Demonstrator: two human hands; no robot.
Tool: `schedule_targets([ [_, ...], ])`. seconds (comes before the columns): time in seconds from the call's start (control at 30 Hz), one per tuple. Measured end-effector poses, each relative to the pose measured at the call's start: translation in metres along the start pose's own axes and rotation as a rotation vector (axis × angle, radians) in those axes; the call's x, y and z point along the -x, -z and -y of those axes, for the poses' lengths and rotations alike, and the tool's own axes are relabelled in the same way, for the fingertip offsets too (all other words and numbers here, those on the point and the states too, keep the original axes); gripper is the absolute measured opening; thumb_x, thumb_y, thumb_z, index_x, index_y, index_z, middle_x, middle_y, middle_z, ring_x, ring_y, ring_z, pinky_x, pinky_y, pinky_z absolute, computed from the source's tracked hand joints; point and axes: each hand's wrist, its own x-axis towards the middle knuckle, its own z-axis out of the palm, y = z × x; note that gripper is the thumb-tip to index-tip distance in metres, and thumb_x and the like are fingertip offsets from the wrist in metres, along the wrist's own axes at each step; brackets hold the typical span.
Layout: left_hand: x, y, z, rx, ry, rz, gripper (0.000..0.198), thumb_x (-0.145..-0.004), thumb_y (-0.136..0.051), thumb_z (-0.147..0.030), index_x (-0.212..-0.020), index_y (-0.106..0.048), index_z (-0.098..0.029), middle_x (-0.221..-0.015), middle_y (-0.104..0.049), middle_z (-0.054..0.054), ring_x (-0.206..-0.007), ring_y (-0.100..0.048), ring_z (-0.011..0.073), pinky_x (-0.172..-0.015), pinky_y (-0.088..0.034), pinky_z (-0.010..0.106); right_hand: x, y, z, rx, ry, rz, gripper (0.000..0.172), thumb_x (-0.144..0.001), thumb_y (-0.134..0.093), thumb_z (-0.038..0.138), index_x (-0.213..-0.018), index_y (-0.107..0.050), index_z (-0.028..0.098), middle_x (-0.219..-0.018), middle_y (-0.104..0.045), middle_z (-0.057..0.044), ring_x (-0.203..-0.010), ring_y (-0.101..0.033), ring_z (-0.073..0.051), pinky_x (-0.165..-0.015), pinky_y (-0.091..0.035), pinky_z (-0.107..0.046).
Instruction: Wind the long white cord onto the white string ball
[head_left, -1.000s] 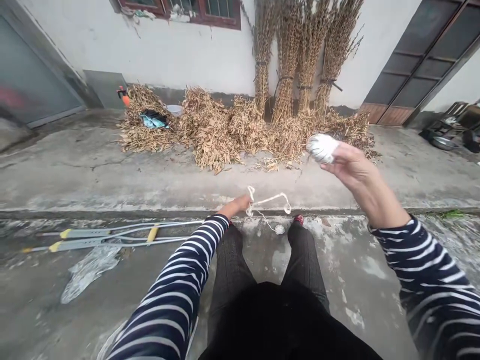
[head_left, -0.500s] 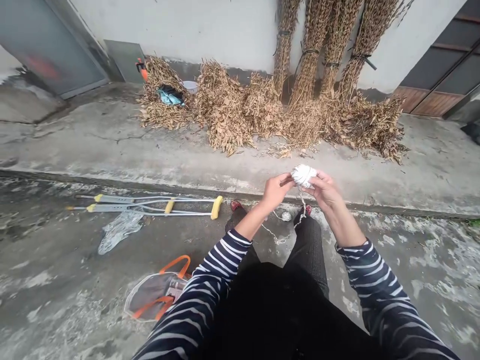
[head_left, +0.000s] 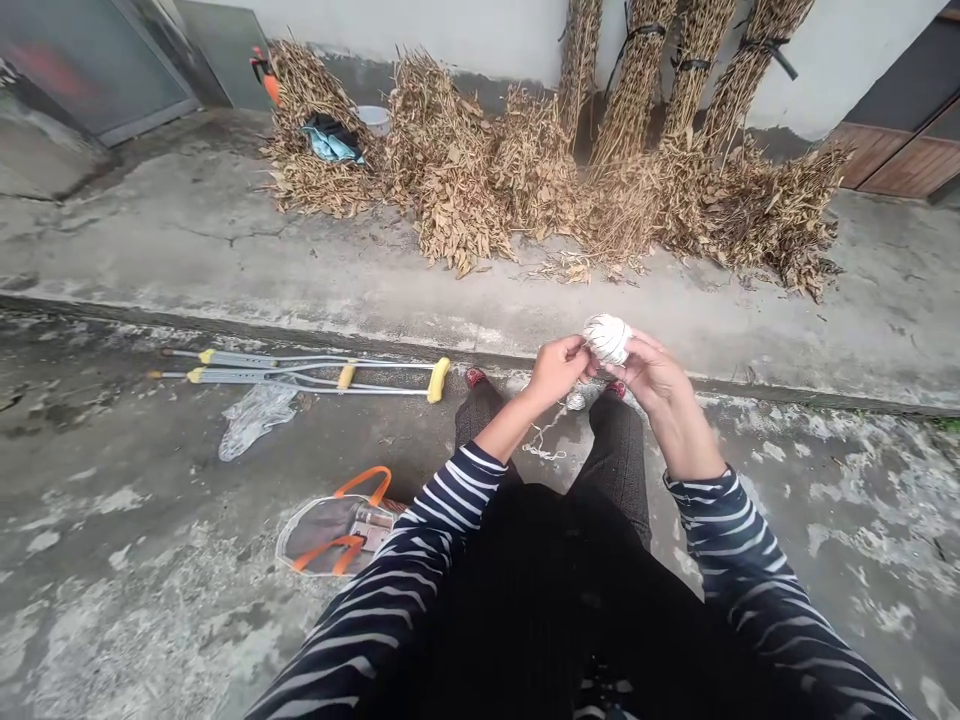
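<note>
A ball of white yarn (head_left: 606,338) with thin dark lines across it is held up in front of me. My right hand (head_left: 658,385) grips it from the right, fingers curled around its side and underside. My left hand (head_left: 556,376) is closed in a pinch at the ball's left side, on the yarn; the exact strand is hidden by the fingers. On the ground between my feet lies a smaller white ball of yarn (head_left: 575,400), with a loose strand (head_left: 546,454) trailing near it.
Crutches (head_left: 322,376) with yellow pads and a crumpled plastic bag (head_left: 256,418) lie at the left. Closer stands a clear bag with orange handles (head_left: 322,535). Beyond the raised concrete step (head_left: 337,270), dried plant stalks (head_left: 457,170) are heaped against the wall.
My view has tilted down, so the stalks and crutches sit higher. The ball has turned slightly between my hands. The strand that hung below it is now mostly hidden.
</note>
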Motion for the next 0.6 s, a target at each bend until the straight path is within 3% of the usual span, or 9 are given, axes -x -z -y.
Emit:
schedule_targets([
  [0.13,0.003,0.002,-0.002,-0.171,-0.056,-0.022,0.018,-0.09,-0.051,-0.011,-0.08,-0.065,-0.015,-0.066,-0.067,-0.001,-0.056,-0.06,0.0099,-0.055,-0.047,0.019,-0.001,0.005,-0.01,-0.109,-0.044,-0.021,0.03,-0.062,-0.079,0.016,-0.09,-0.07,0.018,-0.083,-0.076,-0.001,-0.069,-0.07,-0.013,-0.056,-0.061,-0.018],
  [0.3,0.011,0.004,0.0,-0.41,-0.21,0.061,0.029,-0.1,-0.05,-0.03,-0.076,-0.062,-0.018,-0.063,-0.064,-0.003,-0.053,-0.053,0.0091,-0.06,-0.043,0.02,-0.003,0.015,-0.016,-0.202,-0.085,-0.094,0.025,-0.069,-0.075,0.015,-0.092,-0.066,0.021,-0.088,-0.076,0.001,-0.077,-0.071,-0.012,-0.057,-0.059,-0.015],
  [0.4,0.014,0.004,-0.002,-0.474,-0.202,0.068,0.034,-0.103,-0.047,-0.033,-0.075,-0.062,-0.018,-0.06,-0.063,-0.002,-0.053,-0.053,0.0099,-0.061,-0.042,0.021,-0.002,0.018,-0.016,-0.172,-0.094,-0.133,0.024,-0.069,-0.074,0.015,-0.091,-0.068,0.022,-0.089,-0.076,0.001,-0.077,-0.071,-0.012,-0.057,-0.059,-0.015],
  [0.6,0.017,0.002,-0.012,-0.684,-0.235,-0.037,0.02,-0.099,-0.055,-0.025,-0.088,-0.071,-0.019,-0.063,-0.065,0.001,-0.058,-0.057,0.0141,-0.067,-0.041,0.024,0.007,0.015,-0.018,-0.035,-0.035,-0.08,0.024,-0.067,-0.079,0.022,-0.09,-0.07,0.023,-0.09,-0.076,0.001,-0.075,-0.068,-0.012,-0.061,-0.061,-0.018],
])
